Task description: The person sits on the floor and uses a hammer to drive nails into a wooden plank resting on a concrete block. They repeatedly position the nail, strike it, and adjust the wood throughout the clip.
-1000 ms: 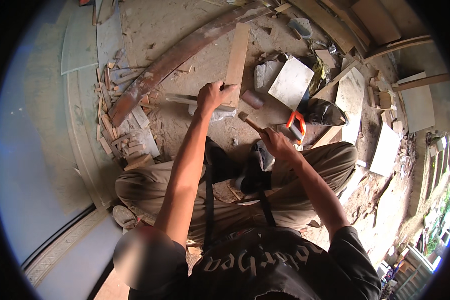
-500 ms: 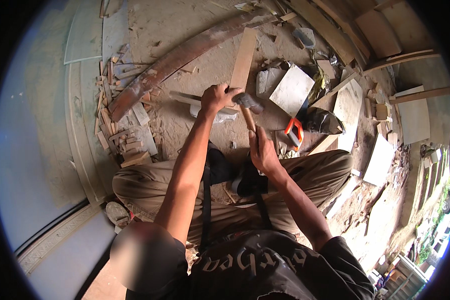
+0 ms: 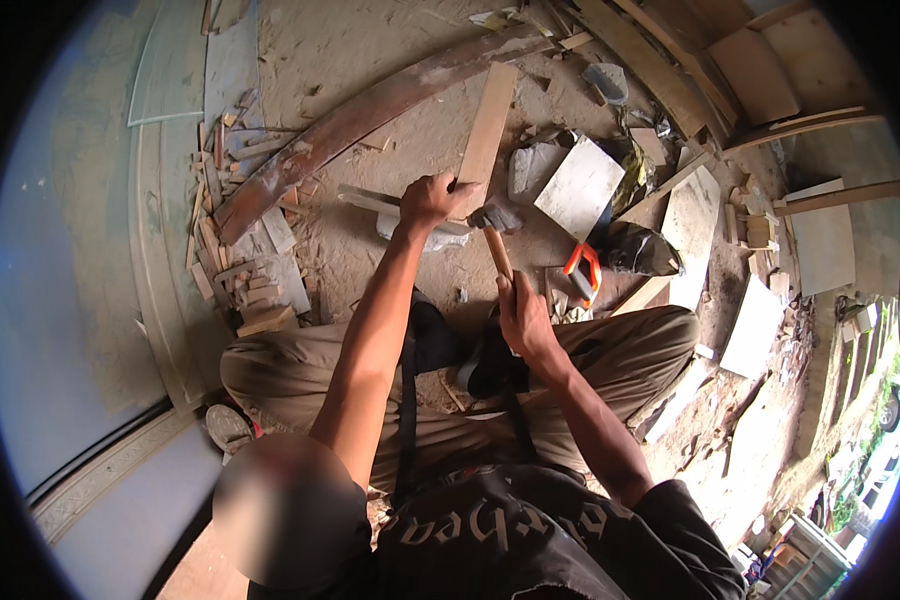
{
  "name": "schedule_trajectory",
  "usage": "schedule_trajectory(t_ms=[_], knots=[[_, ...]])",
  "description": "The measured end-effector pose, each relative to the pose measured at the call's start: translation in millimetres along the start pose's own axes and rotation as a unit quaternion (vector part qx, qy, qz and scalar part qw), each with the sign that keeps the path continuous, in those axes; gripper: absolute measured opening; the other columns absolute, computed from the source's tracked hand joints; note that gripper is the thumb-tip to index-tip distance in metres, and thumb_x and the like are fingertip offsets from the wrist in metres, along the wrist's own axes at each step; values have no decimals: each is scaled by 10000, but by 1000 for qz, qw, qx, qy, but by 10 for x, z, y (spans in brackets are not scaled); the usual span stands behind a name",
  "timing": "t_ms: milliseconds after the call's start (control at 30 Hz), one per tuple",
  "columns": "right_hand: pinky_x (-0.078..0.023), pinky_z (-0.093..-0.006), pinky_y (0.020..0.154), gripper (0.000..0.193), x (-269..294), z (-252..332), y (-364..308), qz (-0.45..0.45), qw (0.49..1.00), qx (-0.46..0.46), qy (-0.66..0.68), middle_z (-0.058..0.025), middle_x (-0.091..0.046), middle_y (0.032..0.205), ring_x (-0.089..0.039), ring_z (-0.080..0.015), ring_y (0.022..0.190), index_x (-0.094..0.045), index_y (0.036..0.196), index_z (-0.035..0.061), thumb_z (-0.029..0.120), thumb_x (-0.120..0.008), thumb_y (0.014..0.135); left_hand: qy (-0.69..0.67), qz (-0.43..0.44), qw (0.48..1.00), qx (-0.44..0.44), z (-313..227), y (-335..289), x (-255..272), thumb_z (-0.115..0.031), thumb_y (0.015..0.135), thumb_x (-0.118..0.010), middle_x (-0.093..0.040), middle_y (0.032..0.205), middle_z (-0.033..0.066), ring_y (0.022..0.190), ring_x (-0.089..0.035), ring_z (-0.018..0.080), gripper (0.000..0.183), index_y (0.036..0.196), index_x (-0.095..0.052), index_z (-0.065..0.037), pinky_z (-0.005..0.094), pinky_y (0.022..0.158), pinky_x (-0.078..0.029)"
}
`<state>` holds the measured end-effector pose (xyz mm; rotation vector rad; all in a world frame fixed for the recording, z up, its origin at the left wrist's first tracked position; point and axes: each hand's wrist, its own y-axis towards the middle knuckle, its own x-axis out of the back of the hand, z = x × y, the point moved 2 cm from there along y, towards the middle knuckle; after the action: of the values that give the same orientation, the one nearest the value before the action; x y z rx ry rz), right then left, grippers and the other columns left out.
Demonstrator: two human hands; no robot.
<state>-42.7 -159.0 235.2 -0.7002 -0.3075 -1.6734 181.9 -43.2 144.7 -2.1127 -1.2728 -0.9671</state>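
Clutching the wooden handle of a hammer (image 3: pixel 494 232), the right hand (image 3: pixel 523 318) has its grip wrapped tight round the lower end, and the dark metal head sits just beside the left hand (image 3: pixel 432 197). That left grip is closed over the near end of a pale wooden plank (image 3: pixel 487 128), pressing it down where it lies on the dusty floor (image 3: pixel 370 40) straight ahead of the seated person's knees. Under the plank's near end lies a thin pale strip (image 3: pixel 370 200). A long curved reddish beam (image 3: pixel 360 120) arcs across the ground behind the plank. To the right lie a square grey tile (image 3: pixel 580 187) and a small tool with an orange handle (image 3: pixel 582 270). Short wood offcuts (image 3: pixel 245 270) are heaped to the left, near the beam's lower end.
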Motion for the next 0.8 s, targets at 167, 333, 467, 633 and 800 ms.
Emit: schedule_trajectory(t_ms=[167,333,467,633,800], knots=[[-382,-469,477,220,187,588,-79,-63,991,53,108,-269,-530,618,-563,-474,583,-445,1073,-18,189,-450,1002,6,-42,999,-14,115,26,-33,-711,798,-557,-665,745,224,710,-663,401,687,857,-677,-38,459,621,-521],[-390,-450,461,187,-99,136,38,-60,996,56,41,-243,-532,606,-567,-427,521,-435,1045,-8,171,-457,996,-35,3,999,-14,2,6,-22,-705,794,-568,-675,778,212,721,-666,393,689,874,-674,-29,451,629,-520],[-394,-465,466,238,-46,-3,-136,-19,1000,9,-17,-252,-510,592,-551,-456,531,-442,1012,-9,229,-455,1007,-10,-30,999,-17,94,-25,-92,-722,776,-576,-659,718,216,682,-664,382,702,834,-681,-30,443,597,-515],[-412,-393,491,281,191,641,-144,-131,979,122,100,-125,-514,600,-540,-297,494,-519,1086,-25,230,-425,1015,9,-43,999,-18,162,-3,-123,-733,772,-569,-649,687,218,661,-659,383,708,804,-681,-35,443,582,-520],[-426,-455,498,246,-210,-178,-73,-87,996,21,-24,-224,-554,617,-579,-385,520,-492,991,-9,233,-450,1002,-13,-12,999,-31,2,-12,-94,-644,812,-591,-663,801,223,784,-657,403,620,888,-680,-35,452,663,-506]])
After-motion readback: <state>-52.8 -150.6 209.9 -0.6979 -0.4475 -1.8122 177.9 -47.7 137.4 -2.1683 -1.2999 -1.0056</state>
